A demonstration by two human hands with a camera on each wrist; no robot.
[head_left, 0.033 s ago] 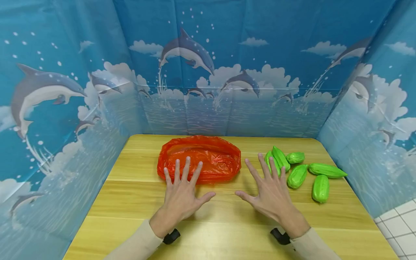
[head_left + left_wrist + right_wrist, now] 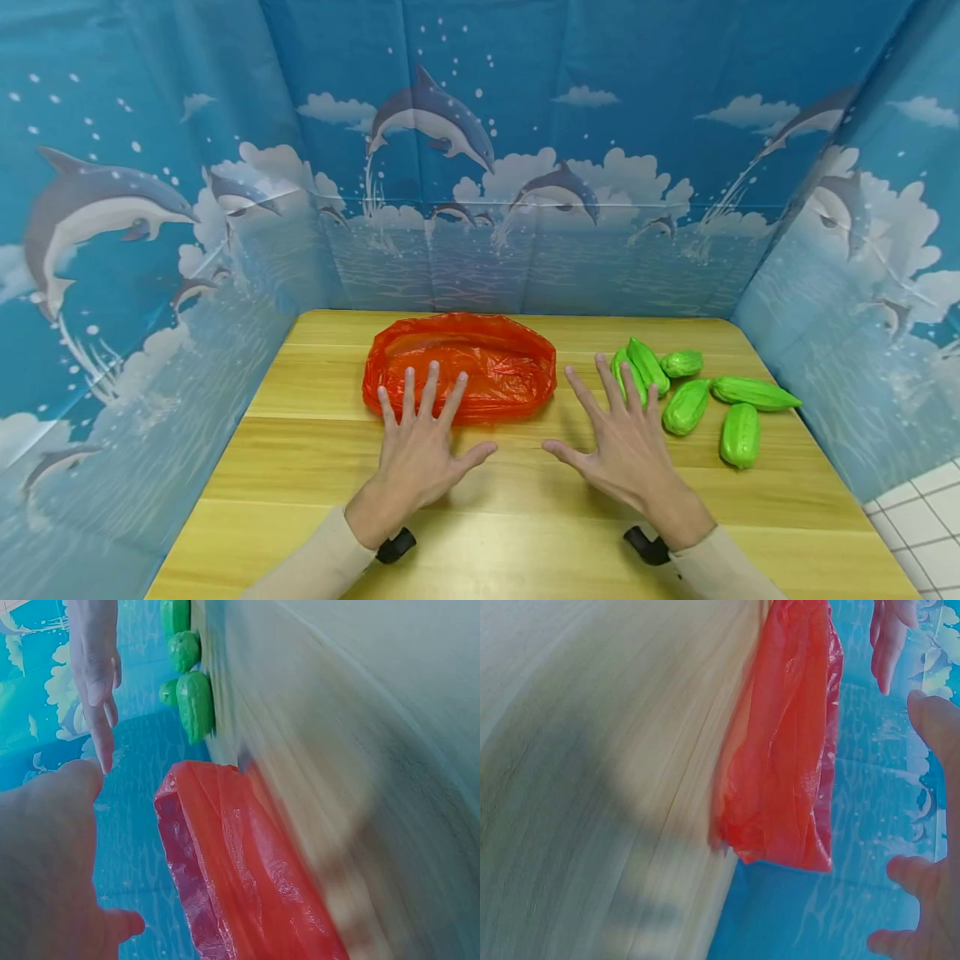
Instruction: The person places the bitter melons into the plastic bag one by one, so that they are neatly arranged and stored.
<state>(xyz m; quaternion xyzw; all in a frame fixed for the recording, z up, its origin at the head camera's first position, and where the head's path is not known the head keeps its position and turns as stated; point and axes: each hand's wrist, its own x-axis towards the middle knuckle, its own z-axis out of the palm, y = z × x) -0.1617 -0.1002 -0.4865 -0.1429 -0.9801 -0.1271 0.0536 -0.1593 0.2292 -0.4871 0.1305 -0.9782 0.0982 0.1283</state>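
A red plastic bag (image 2: pixel 510 367) lies with its mouth spread wide at the far middle of the table. My left hand (image 2: pixel 420 458), fingers spread, hovers above the wood, its fingertips overlapping the bag in the head view. From the left wrist view, the bag (image 2: pixel 247 855) stands apart from that hand (image 2: pixel 45 855). My right hand (image 2: pixel 630 450) is spread in the air too, right of the bag. Several shiny green ridged pieces, shaped like star fruit (image 2: pixel 686 408), lie beyond and to its right; its fingers partly hide the leftmost. Neither hand holds anything.
The wooden table (image 2: pixel 495 550) has rounded far corners. A blue sheet printed with dolphins (image 2: pixel 435 258) closes off the back and both sides. White floor tiles (image 2: pixel 930 521) show beyond the right edge. Dark bands (image 2: pixel 396 546) sit under the wrists.
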